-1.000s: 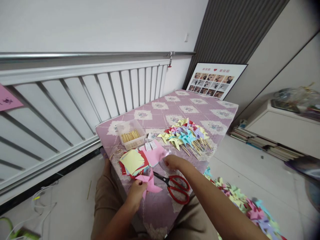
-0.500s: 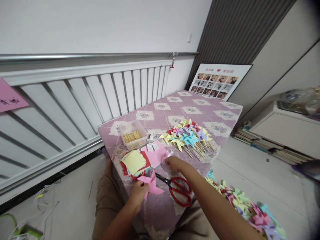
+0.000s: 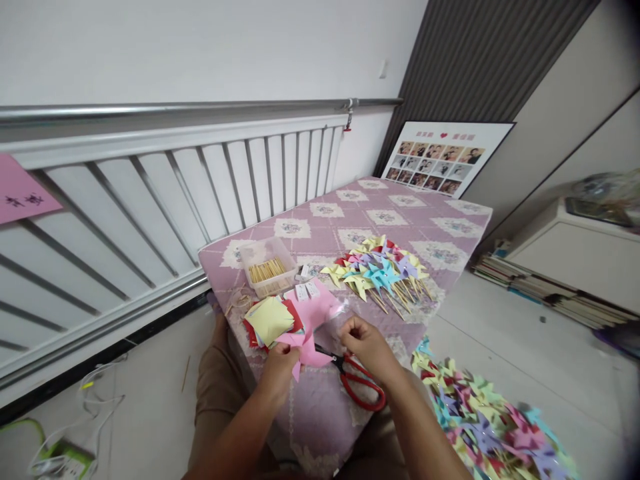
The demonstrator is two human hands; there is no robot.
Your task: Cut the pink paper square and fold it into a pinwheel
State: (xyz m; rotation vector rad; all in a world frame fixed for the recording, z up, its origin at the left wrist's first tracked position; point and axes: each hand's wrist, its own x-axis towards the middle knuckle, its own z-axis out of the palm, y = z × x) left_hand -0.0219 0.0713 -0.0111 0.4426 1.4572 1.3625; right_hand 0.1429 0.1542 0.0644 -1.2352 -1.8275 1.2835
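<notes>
My left hand point(image 3: 280, 363) is closed on a folded pink paper pinwheel point(image 3: 306, 348), held just above the near end of the purple quilted table point(image 3: 350, 220). My right hand point(image 3: 367, 341) is beside it, fingers pinched together near the pinwheel's right side; what they hold is too small to make out. Red-handled scissors point(image 3: 361, 388) lie under and just right of my right hand. A stack of coloured paper squares point(image 3: 270, 320) and a pink sheet point(image 3: 320, 308) lie just beyond my hands.
A clear plastic box of wooden sticks point(image 3: 266, 269) stands at the table's left edge. Finished pinwheels on sticks point(image 3: 383, 270) lie mid-table. Another heap of pinwheels point(image 3: 490, 427) covers the floor at right. White railing point(image 3: 150, 193) runs along the left; a photo board point(image 3: 440, 160) leans at the far end.
My right hand has drawn back from the pink sheet toward the pinwheel in my left hand. The left hand lifted the pinwheel slightly. The view shifted a little.
</notes>
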